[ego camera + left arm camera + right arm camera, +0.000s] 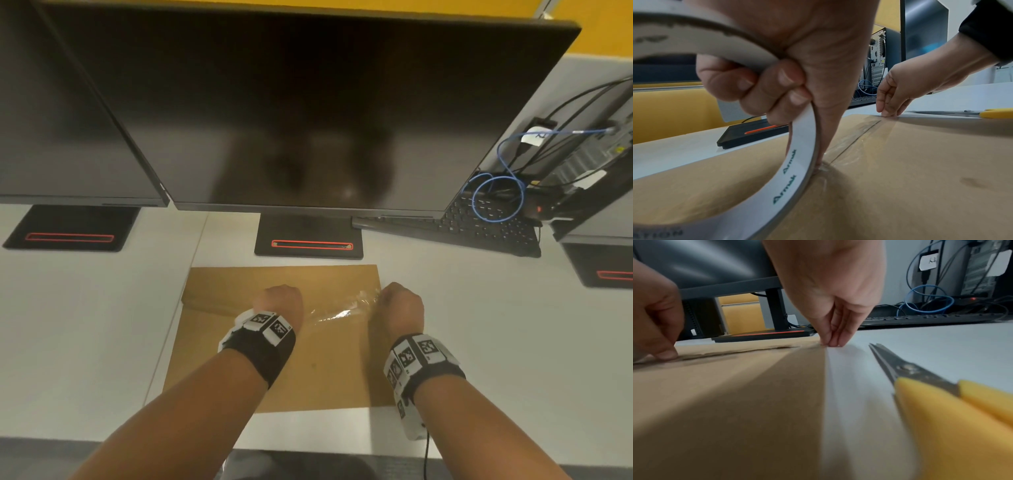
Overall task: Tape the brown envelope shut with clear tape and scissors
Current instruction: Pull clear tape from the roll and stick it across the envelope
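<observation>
The brown envelope (325,370) (900,178) (715,394) lies flat on the white desk, flap side up. My left hand (279,301) (766,84) grips the white-cored tape roll (801,146) over the flap seam, and one digit presses down beside the roll. A strip of clear tape (337,310) (857,138) runs from the roll along the seam to my right hand (402,305) (834,305). That hand's bunched fingertips pinch the tape's end at the envelope's right edge. Yellow-handled scissors (962,112) (920,386) lie shut on the desk just right of the envelope, hidden in the head view.
Two dark monitors (308,113) stand behind the envelope, with one stand base (308,245) close to its far edge. A black keyboard (479,222), a blue cable (496,195) and a computer tower (582,154) crowd the back right. Bare desk (85,325) lies left of the envelope.
</observation>
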`<state>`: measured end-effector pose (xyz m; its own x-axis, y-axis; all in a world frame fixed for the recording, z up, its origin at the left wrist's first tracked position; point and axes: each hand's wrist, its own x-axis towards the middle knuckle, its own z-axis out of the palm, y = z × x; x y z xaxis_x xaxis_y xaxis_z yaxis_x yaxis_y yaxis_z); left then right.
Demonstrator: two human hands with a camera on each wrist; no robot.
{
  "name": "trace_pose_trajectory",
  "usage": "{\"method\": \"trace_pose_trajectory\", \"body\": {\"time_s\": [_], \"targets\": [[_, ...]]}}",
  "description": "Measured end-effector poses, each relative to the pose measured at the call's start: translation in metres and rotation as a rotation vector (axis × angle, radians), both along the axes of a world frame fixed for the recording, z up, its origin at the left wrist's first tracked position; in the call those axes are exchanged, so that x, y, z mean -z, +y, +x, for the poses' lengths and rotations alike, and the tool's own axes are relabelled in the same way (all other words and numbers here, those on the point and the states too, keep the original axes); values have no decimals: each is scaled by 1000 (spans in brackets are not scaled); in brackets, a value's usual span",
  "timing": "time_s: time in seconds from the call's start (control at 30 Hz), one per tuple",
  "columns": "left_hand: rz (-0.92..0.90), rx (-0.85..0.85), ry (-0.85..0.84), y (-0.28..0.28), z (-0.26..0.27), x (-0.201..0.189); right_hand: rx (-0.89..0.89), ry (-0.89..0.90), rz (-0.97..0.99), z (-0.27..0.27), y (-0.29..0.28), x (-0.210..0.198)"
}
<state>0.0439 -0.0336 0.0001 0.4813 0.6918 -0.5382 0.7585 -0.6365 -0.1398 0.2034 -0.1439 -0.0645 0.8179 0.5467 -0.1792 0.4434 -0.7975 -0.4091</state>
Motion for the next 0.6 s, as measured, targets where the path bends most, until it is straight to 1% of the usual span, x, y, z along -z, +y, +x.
{"method": "trace_pose_trajectory", "body": {"time_s": [0.13,0.27,0.3,0.4,0.43,0.5,0.57,0.6], "targets": [[-9,-6,5,1,0,2,-79,11,-48,-1,0,-5],[-9,4,24,0,1,0,-26,39,-22,-2,5,-11],[-14,4,28,0,1,0,-41,38,-25,-3,7,-12],[-24,-5,17,1,-1,-2,-234,-32,-20,-14,13,-11],[-25,-8,8,1,-2,-3,-309,-14,25,-23,15,-12],[-22,-9,-17,2,-4,-3,-479,111,91,-42,21,-9],[-11,-4,-59,1,-8,-2,-615,189,85,-60,26,-8],[-11,-3,-79,1,-9,-1,-648,186,73,-66,27,-6]]}}
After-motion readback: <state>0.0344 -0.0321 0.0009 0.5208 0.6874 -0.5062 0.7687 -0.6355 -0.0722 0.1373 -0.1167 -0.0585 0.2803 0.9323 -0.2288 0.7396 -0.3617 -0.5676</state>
